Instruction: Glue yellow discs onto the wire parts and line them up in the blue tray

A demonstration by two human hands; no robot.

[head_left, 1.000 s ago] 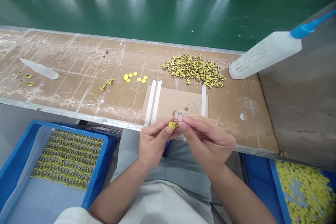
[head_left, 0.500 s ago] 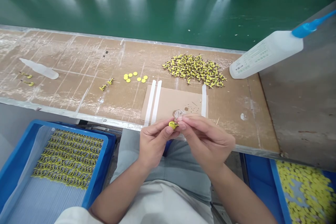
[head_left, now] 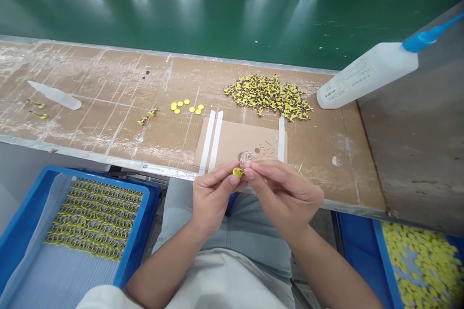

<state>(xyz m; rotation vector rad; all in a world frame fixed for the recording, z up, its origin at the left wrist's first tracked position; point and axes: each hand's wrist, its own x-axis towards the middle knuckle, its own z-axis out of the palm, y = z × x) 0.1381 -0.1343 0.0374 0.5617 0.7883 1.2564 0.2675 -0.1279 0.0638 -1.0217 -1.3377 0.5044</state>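
My left hand (head_left: 213, 199) pinches a small yellow part (head_left: 238, 172) between thumb and fingertips, low over the table's front edge. My right hand (head_left: 286, 198) sits beside it with its fingertips pressed together against the yellow part; anything held there is hidden. Just behind both hands, a clear round dish (head_left: 247, 157) rests on a cardboard sheet (head_left: 246, 136). Farther back lie a pile of small yellow-and-black parts (head_left: 268, 98) and several loose yellow discs (head_left: 186, 107).
A glue bottle (head_left: 366, 77) with a blue nozzle lies at the right. A translucent bottle (head_left: 54, 95) lies at the left. Blue trays hold rows of parts (head_left: 94, 219) and yellow discs (head_left: 422, 265) below the table. A green belt (head_left: 217, 9) runs behind.
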